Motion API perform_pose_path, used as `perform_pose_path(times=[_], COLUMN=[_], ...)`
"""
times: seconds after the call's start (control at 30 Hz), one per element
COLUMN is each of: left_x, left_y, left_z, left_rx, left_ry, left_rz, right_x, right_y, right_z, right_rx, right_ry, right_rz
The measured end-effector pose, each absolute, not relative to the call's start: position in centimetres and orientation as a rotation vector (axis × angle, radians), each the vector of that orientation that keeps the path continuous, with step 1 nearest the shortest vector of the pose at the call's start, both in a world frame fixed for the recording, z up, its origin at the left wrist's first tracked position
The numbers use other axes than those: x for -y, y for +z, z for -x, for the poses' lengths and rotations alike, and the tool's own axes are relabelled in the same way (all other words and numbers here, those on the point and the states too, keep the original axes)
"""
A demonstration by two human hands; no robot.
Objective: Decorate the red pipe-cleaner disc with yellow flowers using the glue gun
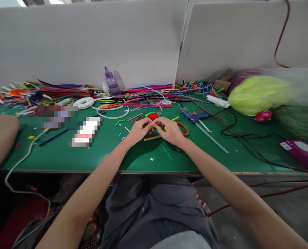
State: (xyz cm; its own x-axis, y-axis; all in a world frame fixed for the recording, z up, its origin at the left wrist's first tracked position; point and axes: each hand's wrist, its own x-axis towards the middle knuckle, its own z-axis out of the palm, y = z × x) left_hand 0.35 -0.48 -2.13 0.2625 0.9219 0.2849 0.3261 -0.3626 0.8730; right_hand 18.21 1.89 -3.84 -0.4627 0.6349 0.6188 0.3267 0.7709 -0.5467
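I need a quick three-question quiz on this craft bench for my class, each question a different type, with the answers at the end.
1. True or false: the blue glue gun lies left of the purple bottle in the picture.

2. What lies right beside the right hand?
A) a white roll
B) a curved red strip
C) a purple bottle

3. Fill in: the left hand and right hand meet above a ____ tabletop.

Key:
1. False; the blue glue gun lies right of the purple bottle.
2. B
3. green

Soft light, wide-angle edge distortion
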Motion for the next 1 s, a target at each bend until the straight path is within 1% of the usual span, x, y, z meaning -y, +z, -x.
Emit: perform_pose_path(times=[0.4,0.83,1.0], left_x=[0.88,0.63,0.68], left_y=[-1.60,-2.08,-2.06], left_z=[-0.62,-0.59,-0.66], left_rx=[-1.190,-1.175,-1.218], left_ry=[1.139,1.140,1.242], left_rz=[-1.897,-1.865,-1.861], right_x=[-2.18,-1.93,-2.00], right_y=[-4.21,-4.08,-4.08], right_z=[-18.20,-18.23,-18.24], right_rx=[2.052,2.036,1.998], right_ry=[0.421,0.414,0.401], right_rz=[0.692,0.731,0.763])
